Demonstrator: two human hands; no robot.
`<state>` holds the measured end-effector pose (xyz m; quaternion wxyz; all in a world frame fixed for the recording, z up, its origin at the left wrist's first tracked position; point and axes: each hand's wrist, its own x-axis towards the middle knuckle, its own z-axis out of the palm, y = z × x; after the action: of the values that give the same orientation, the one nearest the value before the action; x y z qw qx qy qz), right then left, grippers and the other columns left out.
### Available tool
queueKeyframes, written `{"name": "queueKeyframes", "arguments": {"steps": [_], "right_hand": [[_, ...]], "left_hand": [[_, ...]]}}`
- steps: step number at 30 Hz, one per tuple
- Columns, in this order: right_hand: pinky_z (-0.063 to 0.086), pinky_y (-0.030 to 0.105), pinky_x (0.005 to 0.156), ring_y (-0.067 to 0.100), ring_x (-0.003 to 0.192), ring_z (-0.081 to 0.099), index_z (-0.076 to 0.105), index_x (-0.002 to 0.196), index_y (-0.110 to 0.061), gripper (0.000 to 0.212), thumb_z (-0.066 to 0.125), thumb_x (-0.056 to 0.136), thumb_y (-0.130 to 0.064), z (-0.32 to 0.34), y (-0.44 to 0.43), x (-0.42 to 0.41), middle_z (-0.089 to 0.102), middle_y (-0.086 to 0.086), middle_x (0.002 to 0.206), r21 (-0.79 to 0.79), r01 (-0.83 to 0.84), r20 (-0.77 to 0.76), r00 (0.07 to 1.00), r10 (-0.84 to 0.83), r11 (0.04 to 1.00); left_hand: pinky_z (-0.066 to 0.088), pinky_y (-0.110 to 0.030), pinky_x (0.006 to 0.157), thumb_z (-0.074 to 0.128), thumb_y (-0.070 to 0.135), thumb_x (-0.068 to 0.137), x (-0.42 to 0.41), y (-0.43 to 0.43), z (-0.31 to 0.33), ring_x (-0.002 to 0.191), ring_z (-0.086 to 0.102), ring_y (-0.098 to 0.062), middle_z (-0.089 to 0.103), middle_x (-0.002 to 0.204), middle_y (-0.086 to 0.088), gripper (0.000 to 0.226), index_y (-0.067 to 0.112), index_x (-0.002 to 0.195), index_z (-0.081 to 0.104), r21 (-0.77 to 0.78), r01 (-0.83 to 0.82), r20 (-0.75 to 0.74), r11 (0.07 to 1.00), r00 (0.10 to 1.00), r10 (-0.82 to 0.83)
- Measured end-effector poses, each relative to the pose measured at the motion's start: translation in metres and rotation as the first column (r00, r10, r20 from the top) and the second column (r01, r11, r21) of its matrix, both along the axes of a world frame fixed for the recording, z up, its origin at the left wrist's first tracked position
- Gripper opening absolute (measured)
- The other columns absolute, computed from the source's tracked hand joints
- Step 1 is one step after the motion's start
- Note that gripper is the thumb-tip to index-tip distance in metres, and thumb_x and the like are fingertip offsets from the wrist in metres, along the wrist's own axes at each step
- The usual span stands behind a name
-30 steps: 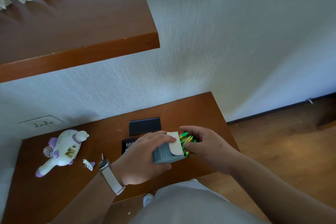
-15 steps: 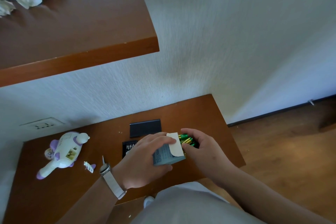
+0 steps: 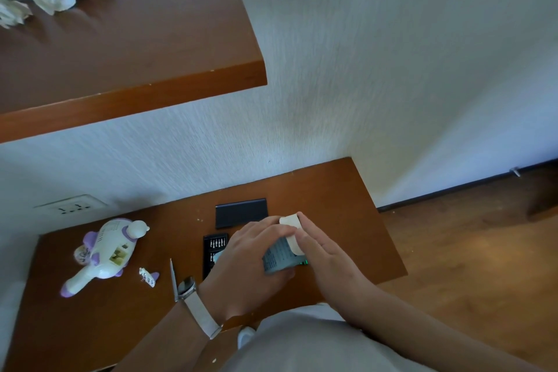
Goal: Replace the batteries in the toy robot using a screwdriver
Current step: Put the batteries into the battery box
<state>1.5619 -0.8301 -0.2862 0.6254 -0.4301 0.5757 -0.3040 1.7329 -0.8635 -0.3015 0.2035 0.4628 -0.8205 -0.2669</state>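
**Batteries pushed back into box**

Since the earlier frame the green batteries point(image 3: 303, 263) have been slid inward; only a sliver is seen. The matte cardboard battery box point(image 3: 279, 258) is gripped by the curled left hand point(image 3: 250, 263). The right hand point(image 3: 329, 257) is laid straight-fingered against its pale flap point(image 3: 291, 229).

The glossy, rounded toy robot point(image 3: 110, 251) lies at the left of the desk point(image 3: 347, 190), its bay uncovered and apparently unfilled. The cover point(image 3: 148, 276) and screwdriver point(image 3: 172, 270) lie beside it. Loading and closing are judged outstanding.

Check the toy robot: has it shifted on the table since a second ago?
No. The toy robot lies in the same spot, just below and right of the wall socket.
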Motion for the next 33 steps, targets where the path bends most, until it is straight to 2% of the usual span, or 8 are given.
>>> {"name": "queueKeyframes", "arguments": {"steps": [3, 6, 9, 14, 18, 22, 27, 33], "right_hand": [[0.037, 0.001, 0.077, -0.020, 0.111, 0.036, 0.002, 0.146, -0.058, 0.078, 0.025, 0.077, -0.085, -0.001, -0.002, 0.001, 0.029, -0.056, 0.111, 0.013, -0.034, 0.017, 0.999, 0.034, 0.999], [0.036, 0.006, 0.084, -0.013, 0.112, 0.037, 0.002, 0.150, -0.053, 0.083, 0.028, 0.077, -0.083, -0.004, -0.004, 0.000, 0.028, -0.047, 0.118, 0.018, -0.013, 0.036, 0.999, 0.013, 1.000], [0.037, 0.000, 0.081, -0.023, 0.111, 0.035, 0.003, 0.145, -0.058, 0.075, 0.032, 0.079, -0.080, -0.006, -0.002, -0.001, 0.026, -0.051, 0.120, -0.027, -0.008, 0.038, 0.999, 0.009, 1.000], [0.045, 0.010, 0.095, -0.015, 0.125, 0.040, 0.029, 0.144, -0.056, 0.059, 0.042, 0.088, -0.066, -0.004, 0.005, -0.010, 0.046, -0.039, 0.131, -0.121, -0.029, 0.009, 0.999, 0.031, 0.992], [0.054, 0.022, 0.090, -0.004, 0.117, 0.052, 0.044, 0.137, -0.048, 0.050, 0.041, 0.089, -0.063, -0.001, 0.004, -0.015, 0.058, -0.029, 0.119, -0.145, -0.059, -0.007, 0.998, 0.059, 0.988], [0.054, 0.019, 0.085, -0.008, 0.117, 0.051, 0.044, 0.131, -0.050, 0.044, 0.048, 0.088, -0.058, 0.001, 0.005, -0.013, 0.057, -0.032, 0.117, -0.190, 0.039, 0.042, 0.999, -0.031, 0.981], [0.058, 0.023, 0.082, -0.005, 0.114, 0.058, 0.050, 0.120, -0.051, 0.036, 0.063, 0.094, -0.030, -0.001, 0.003, -0.017, 0.059, -0.034, 0.116, -0.266, 0.150, 0.031, 0.989, -0.147, 0.952], [0.059, 0.020, 0.072, -0.001, 0.107, 0.062, 0.051, 0.108, -0.056, 0.031, 0.065, 0.092, -0.034, 0.004, -0.003, -0.014, 0.060, -0.031, 0.110, -0.308, 0.132, 0.016, 0.991, -0.134, 0.942]], "left_hand": [[0.047, -0.039, 0.093, 0.077, 0.041, 0.067, -0.002, 0.000, 0.000, 0.113, 0.049, -0.007, 0.065, 0.128, 0.005, 0.070, 0.043, 0.130, 0.044, -0.051, -0.039, -0.011, 0.998, 0.999, 0.039], [0.044, -0.040, 0.094, 0.077, 0.041, 0.067, -0.004, -0.002, 0.001, 0.116, 0.054, -0.013, 0.066, 0.129, 0.002, 0.069, 0.041, 0.128, 0.046, -0.056, -0.026, 0.044, 0.998, 0.999, 0.028], [0.040, -0.039, 0.096, 0.075, 0.043, 0.070, -0.004, -0.006, 0.004, 0.121, 0.057, -0.020, 0.063, 0.135, 0.002, 0.063, 0.041, 0.129, 0.051, -0.052, -0.033, 0.068, 0.998, 0.997, 0.037], [0.047, -0.043, 0.100, 0.072, 0.047, 0.077, -0.002, -0.011, 0.009, 0.124, 0.040, -0.003, 0.054, 0.140, 0.011, 0.063, 0.047, 0.132, 0.043, -0.009, -0.041, -0.007, 0.999, 0.999, 0.041], [0.052, -0.049, 0.100, 0.074, 0.042, 0.075, -0.005, -0.007, 0.010, 0.122, 0.044, 0.002, 0.045, 0.138, 0.020, 0.065, 0.050, 0.132, 0.043, -0.004, -0.027, -0.059, 1.000, 0.998, 0.027], [0.052, -0.047, 0.102, 0.073, 0.045, 0.077, -0.008, -0.009, 0.013, 0.125, 0.038, 0.009, 0.036, 0.137, 0.031, 0.070, 0.063, 0.129, 0.030, 0.025, -0.029, -0.070, 0.999, 0.997, 0.031], [0.053, -0.044, 0.101, 0.072, 0.051, 0.077, -0.003, -0.011, 0.013, 0.131, 0.031, 0.015, 0.030, 0.135, 0.043, 0.066, 0.061, 0.131, 0.037, 0.072, -0.022, -0.074, 0.997, 0.997, 0.027], [0.054, -0.027, 0.097, 0.067, 0.068, 0.071, -0.004, -0.012, 0.016, 0.128, 0.036, 0.016, 0.034, 0.135, 0.041, 0.090, 0.062, 0.142, 0.012, 0.151, -0.060, -0.108, 0.987, 0.991, 0.077]]}}
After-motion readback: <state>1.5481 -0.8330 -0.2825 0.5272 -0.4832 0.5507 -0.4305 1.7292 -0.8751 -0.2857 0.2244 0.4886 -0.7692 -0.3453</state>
